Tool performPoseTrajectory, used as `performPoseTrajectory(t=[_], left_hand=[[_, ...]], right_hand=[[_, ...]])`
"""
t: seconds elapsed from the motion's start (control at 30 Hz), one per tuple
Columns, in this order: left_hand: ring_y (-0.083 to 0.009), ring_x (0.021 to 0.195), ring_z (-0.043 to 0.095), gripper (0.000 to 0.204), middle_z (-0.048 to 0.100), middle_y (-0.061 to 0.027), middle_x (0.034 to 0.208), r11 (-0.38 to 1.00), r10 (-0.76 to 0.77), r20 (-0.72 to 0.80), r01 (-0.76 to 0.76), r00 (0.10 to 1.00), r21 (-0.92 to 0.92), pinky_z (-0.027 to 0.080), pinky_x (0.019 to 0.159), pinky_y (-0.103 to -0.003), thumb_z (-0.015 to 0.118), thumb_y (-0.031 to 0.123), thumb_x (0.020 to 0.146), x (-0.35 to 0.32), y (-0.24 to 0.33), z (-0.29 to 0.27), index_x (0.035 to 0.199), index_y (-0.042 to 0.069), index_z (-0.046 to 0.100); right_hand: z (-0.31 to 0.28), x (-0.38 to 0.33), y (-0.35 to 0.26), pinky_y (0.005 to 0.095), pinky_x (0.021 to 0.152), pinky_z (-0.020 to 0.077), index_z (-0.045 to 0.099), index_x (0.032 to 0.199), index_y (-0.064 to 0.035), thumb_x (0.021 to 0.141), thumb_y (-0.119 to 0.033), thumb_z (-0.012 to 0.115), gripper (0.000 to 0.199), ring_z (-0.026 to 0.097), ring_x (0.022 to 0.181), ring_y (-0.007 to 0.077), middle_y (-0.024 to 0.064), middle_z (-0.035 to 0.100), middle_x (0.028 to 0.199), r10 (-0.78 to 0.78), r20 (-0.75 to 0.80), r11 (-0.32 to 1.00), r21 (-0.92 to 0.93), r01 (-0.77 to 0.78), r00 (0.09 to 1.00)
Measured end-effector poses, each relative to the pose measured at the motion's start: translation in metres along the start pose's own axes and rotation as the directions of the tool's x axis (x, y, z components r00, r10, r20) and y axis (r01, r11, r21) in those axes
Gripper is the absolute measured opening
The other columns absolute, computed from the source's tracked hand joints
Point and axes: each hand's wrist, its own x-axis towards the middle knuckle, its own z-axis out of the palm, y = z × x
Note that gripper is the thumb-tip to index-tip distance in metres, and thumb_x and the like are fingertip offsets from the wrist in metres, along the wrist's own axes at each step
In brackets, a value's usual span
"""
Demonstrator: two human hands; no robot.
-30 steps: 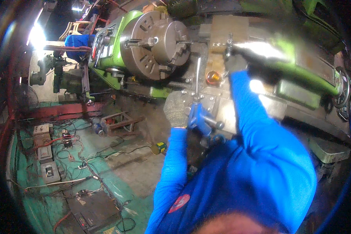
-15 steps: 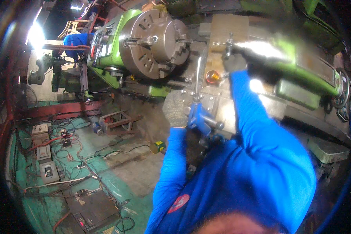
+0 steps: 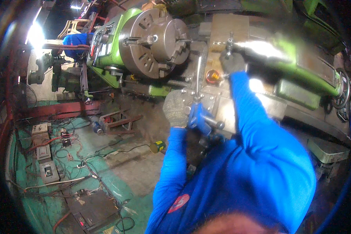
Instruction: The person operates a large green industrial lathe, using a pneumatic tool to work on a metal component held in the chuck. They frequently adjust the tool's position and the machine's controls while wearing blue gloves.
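Note:
I am at a green metal lathe. My left hand (image 3: 175, 109), in a grey glove, is curled at the near left of the carriage (image 3: 227, 111); what its fingers close on is hidden. Beside it stands a blue tool-like part (image 3: 199, 119) with a round metal bar, and a thin pale rod (image 3: 199, 76) rises behind it. Farther out, my gloved right hand (image 3: 232, 62) is closed at the foot of an upright metal handle (image 3: 229, 41) on the slide. A round orange-and-dark container (image 3: 213, 76) sits just left of my right wrist.
A large slotted chuck (image 3: 144, 43) clamps a round metal workpiece (image 3: 168, 41) at the far left of the carriage. A handwheel (image 3: 342, 93) is at the right. On the floor lie electrical boxes (image 3: 48, 171), cables, a yellow-green can (image 3: 157, 146) and a rusty frame (image 3: 123, 121).
My right hand has shifted slightly left at the metal handle, and the handle's top shows a little lower. My left hand stays in place.

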Motion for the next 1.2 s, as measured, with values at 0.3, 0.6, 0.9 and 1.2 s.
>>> performPoseTrajectory(t=[0.3, 0.6, 0.9, 1.2], left_hand=[[-0.0330, 0.109, 0.065, 0.035, 0.068, -0.0110, 0.115, 0.994, -0.039, -0.045, 0.034, 0.998, -0.101, 0.054, 0.091, -0.048, 0.075, 0.033, 0.083, 0.003, -0.001, 0.000, 0.111, 0.012, 0.070], [-0.0342, 0.102, 0.067, 0.034, 0.069, -0.0127, 0.109, 0.998, -0.033, -0.067, 0.030, 0.997, -0.048, 0.055, 0.086, -0.046, 0.076, 0.031, 0.082, 0.003, 0.000, 0.004, 0.108, 0.010, 0.070], [-0.0356, 0.098, 0.065, 0.035, 0.068, -0.0129, 0.107, 0.997, -0.049, -0.052, 0.045, 0.997, -0.065, 0.054, 0.084, -0.049, 0.073, 0.035, 0.085, 0.004, 0.002, -0.003, 0.106, 0.009, 0.069], [-0.0347, 0.103, 0.065, 0.038, 0.068, -0.0119, 0.110, 0.996, 0.010, -0.083, -0.017, 0.996, -0.083, 0.053, 0.089, -0.048, 0.071, 0.035, 0.085, 0.005, -0.003, 0.012, 0.113, 0.009, 0.069]], right_hand=[[-0.009, 0.006, -0.002, 0.0505, 0.108, 0.0472, 0.073, 0.118, -0.0066, 0.102, -0.056, 0.040, 0.061, 0.062, 0.119, 0.0418, 0.0249, 0.068, 0.124, 0.091, 0.079, 0.990, -0.110, -0.082, 0.993], [-0.003, 0.010, 0.003, 0.0495, 0.102, 0.0508, 0.076, 0.110, -0.0034, 0.092, -0.057, 0.057, 0.059, 0.066, 0.110, 0.0487, 0.0304, 0.070, 0.113, 0.080, -0.009, 0.996, -0.044, -0.080, 0.997], [0.023, 0.019, 0.017, 0.0471, 0.112, 0.0454, 0.073, 0.123, -0.0085, 0.099, -0.046, 0.048, 0.052, 0.061, 0.125, 0.0413, 0.0250, 0.061, 0.138, 0.075, -0.040, 0.997, 0.015, -0.074, 0.996], [0.172, 0.127, 0.173, 0.0475, 0.112, 0.0439, 0.069, 0.128, -0.0111, 0.102, -0.045, 0.043, 0.050, 0.056, 0.129, 0.0392, 0.0216, 0.057, 0.142, -0.173, -0.223, 0.629, 0.725, 0.282, 0.959]])
